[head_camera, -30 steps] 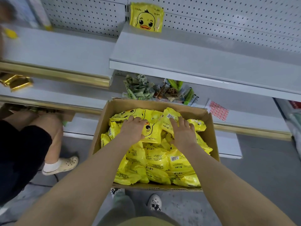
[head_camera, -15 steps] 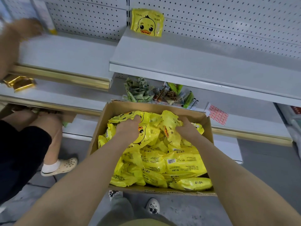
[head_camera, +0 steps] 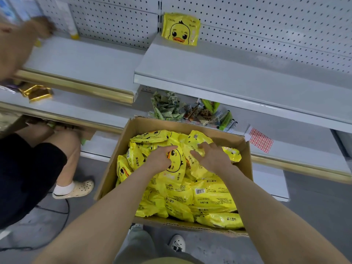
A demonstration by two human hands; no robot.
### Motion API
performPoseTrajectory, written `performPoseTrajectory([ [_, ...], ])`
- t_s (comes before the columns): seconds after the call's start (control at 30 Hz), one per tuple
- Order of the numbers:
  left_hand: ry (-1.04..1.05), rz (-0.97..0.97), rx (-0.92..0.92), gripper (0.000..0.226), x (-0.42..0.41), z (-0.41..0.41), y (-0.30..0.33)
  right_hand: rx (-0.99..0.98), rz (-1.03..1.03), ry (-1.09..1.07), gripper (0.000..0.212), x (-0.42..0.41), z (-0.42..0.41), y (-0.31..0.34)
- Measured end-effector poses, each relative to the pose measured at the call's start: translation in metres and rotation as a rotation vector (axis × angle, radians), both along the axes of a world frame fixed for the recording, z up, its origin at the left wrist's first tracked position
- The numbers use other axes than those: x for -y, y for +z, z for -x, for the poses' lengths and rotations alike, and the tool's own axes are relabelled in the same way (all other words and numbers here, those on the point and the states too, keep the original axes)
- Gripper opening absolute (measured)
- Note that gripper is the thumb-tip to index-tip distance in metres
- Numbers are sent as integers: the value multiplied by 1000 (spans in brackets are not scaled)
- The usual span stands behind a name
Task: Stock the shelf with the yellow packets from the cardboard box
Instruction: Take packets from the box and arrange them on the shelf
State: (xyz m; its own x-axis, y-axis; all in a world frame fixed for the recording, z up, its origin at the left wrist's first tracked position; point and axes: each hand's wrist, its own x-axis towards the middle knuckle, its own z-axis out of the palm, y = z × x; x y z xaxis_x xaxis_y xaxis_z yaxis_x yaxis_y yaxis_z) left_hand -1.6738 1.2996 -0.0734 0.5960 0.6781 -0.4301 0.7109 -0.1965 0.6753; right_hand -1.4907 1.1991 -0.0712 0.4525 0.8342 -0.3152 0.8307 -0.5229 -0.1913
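Here, seen from a head-worn camera looking down, two bare forearms reach into an open cardboard box (head_camera: 122,153) that sits on the grey floor in front of a white shop shelf unit. The box is heaped with yellow packets (head_camera: 211,195), each printed with a cartoon duck face or a barcode. The left hand (head_camera: 162,161) lies on the heap near the far middle of the box, its fingers bent down over the top edge of a duck-faced packet (head_camera: 176,164); whether it truly grips that packet cannot be told. The right hand (head_camera: 211,158) is just beside it, fingers spread and relaxed, resting flat on the packets and grasping nothing.

Above the box, one yellow duck packet (head_camera: 180,28) stands upright at the back of the upper white shelf (head_camera: 228,73), leaning against the pegboard wall (head_camera: 266,20). On the lower shelf, just behind the box, lies a loose pile of small green and brown snack wrappers (head_camera: 190,111), and to the right a sheet of red stickers (head_camera: 260,140). At the left, a second person in dark shorts and a cream clog (head_camera: 76,189) crouches, with a blurred hand (head_camera: 38,27) raised to the left-hand shelf. Gold foil packs (head_camera: 37,92) sit on the shelf below it
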Motion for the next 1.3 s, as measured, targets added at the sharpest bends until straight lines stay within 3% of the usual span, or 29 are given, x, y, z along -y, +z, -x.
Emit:
performPoseTrajectory([
  [0.07,-16,-16,14,66,4,1,0,-69,40,-51,81,-2,9,0],
  [0.13,-10,18,53,67,7,2,-2,-129,24,-83,88,-5,19,-3],
  [0.27,65,159,131,90,10,7,0,-92,-68,-121,63,-11,21,-1],
  [0.4,101,169,170,91,12,6,4,-240,-268,-138,27,-18,14,16],
  [0.57,244,104,294,80,9,-1,15,-526,-514,-232,58,-22,0,53],
  [0.67,320,62,304,72,5,-2,15,-573,-488,-298,44,-11,-13,55],
  [0.73,302,42,248,71,6,-1,12,-492,-368,-280,10,1,-22,46],
  [0.77,273,28,205,69,8,0,10,-445,-295,-237,14,7,-28,40],
  [0.83,235,1,119,61,13,1,5,-359,-161,-178,45,21,-37,30],
  [0.97,252,-125,32,32,21,4,-2,-207,-114,-150,41,37,-39,21],
  [1.07,291,-172,5,20,21,7,3,-131,-49,-11,60,31,-30,18],
  [1.2,315,-113,5,23,14,18,10,-65,79,131,69,26,-26,14],
  [1.3,197,-12,13,57,11,33,18,-91,65,106,71,25,-27,14],
])
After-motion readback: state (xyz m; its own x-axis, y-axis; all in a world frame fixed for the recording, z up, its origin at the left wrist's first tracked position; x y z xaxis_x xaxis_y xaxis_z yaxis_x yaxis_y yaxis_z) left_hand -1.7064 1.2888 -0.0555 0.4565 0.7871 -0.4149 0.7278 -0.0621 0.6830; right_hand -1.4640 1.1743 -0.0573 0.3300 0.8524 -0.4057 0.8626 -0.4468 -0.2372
